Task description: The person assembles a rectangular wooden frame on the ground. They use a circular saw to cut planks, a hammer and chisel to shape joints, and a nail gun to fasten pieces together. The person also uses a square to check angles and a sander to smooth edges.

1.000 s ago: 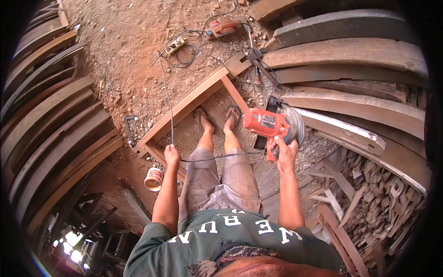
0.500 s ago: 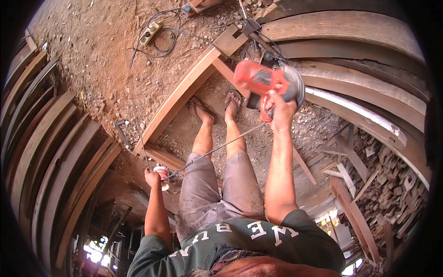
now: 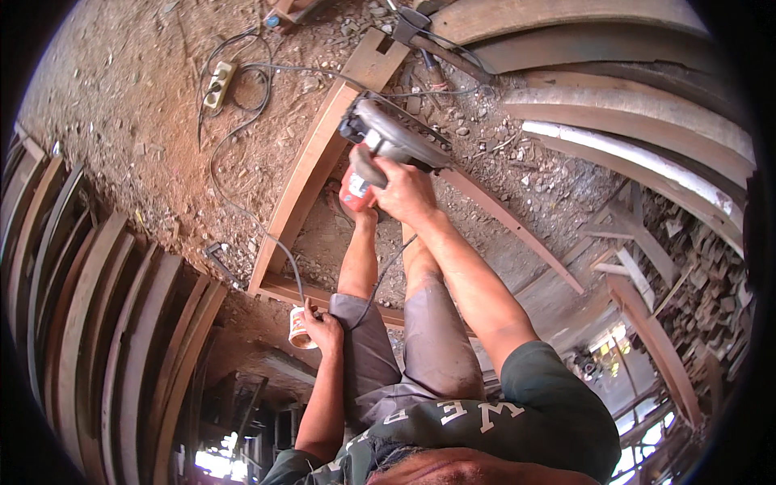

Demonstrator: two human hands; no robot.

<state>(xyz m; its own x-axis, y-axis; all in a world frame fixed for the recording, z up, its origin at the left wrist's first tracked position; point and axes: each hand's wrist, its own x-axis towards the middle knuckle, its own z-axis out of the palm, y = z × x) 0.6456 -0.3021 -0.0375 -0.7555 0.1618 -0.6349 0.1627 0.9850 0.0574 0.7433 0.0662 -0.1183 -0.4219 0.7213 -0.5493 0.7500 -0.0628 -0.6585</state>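
My right hand [image 3: 406, 192] is wrapped round the handle of a red circular saw [image 3: 354, 191]. The saw's grey guard and base plate are at the upper end of a long curved wooden beam [image 3: 291, 214]; whether its blade touches the wood is hidden. Lower down, my left hand [image 3: 325, 330] is closed on the saw's dark power cord [image 3: 294, 268], which loops out on both sides of the fingers. A white and orange cup [image 3: 301, 330] stands right beside those fingers. My feet, in sandals, are largely covered by the saw and my right arm.
A power strip [image 3: 218, 86] with coiled cable lies on the gravelly ground. Stacks of curved timbers [image 3: 137, 323] line the left, with more timbers [image 3: 622, 105] at the right. A hammer-like tool [image 3: 428, 40] leans at the top. Wood scraps [image 3: 703, 275] are heaped far right.
My right hand has swung the saw left and turned it, from the right side onto the beam's upper end. My left hand has shifted right along with the cord. The view has turned slightly.
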